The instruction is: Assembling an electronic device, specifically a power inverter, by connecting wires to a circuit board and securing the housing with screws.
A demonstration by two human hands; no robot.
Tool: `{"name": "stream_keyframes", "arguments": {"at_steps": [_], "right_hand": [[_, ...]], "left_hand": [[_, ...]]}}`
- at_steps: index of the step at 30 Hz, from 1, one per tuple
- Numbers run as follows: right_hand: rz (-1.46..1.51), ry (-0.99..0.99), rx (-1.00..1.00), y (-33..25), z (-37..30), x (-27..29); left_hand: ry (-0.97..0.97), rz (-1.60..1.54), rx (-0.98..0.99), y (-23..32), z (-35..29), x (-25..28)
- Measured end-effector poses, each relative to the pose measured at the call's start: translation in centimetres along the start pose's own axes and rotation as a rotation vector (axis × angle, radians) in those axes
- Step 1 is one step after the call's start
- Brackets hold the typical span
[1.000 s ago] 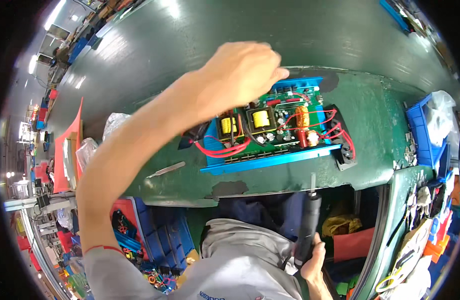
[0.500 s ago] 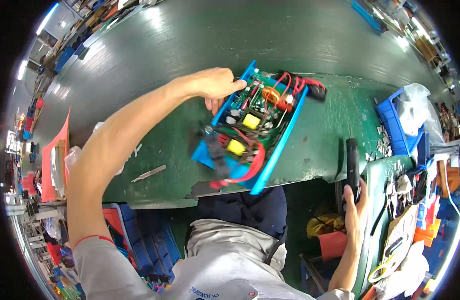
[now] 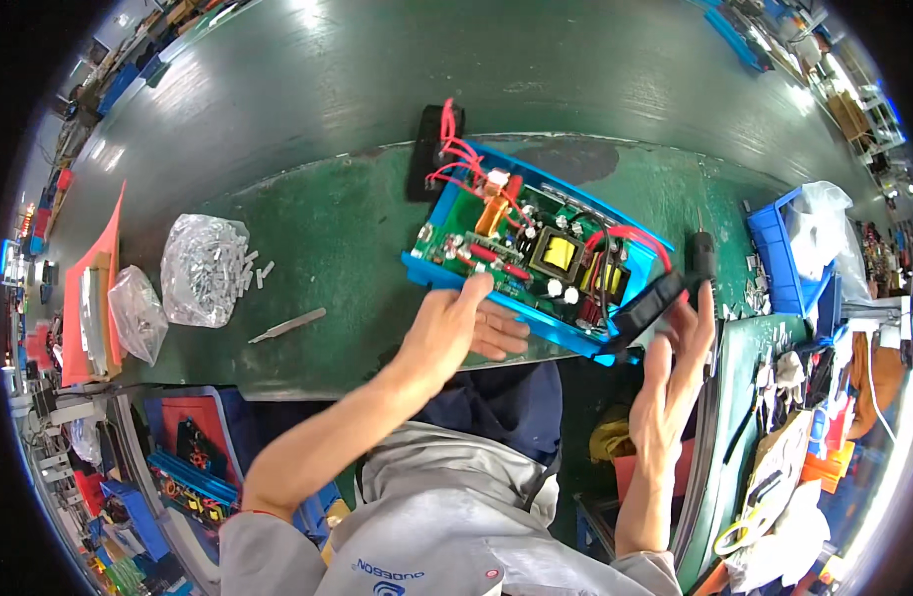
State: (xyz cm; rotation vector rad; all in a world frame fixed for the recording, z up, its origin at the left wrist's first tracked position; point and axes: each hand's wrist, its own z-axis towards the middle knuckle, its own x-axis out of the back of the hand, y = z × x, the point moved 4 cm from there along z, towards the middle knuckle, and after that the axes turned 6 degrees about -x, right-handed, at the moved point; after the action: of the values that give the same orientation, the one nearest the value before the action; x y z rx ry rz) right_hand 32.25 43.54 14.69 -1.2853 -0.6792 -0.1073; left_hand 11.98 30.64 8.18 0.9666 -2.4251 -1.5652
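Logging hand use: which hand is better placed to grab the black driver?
Likely the right hand: it's next to the black driver, contact unclear. The left hand is farther off, at the near edge of the blue-railed unit.

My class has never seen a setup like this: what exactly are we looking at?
There is no machine at work, only a person's own bare hands. The pictures come from a wide fisheye camera on the person's head, looking down, so straight edges bend. At the near edge of a green bench is an open blue metal housing with a circuit board inside. The left hand is at its near side, the right hand by a black end panel; how firmly they grip is unclear. Beyond the right hand is a black screwdriver. Tweezers lie on the left.
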Motion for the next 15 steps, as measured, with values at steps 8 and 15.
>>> {"name": "stream_keyframes", "arguments": {"at_steps": [8, 15], "right_hand": [[-0.098, -0.149, 0.234, -0.3, 9.3, 0.0], [-0.137, -0.098, 0.143, 1.4, 7.8, 0.2]], "left_hand": [[-0.064, 0.412, -0.05, 3.3, -3.8, 1.6], [-0.304, 1.453, -1.108, 8.7, -1.4, 2.6]]}}
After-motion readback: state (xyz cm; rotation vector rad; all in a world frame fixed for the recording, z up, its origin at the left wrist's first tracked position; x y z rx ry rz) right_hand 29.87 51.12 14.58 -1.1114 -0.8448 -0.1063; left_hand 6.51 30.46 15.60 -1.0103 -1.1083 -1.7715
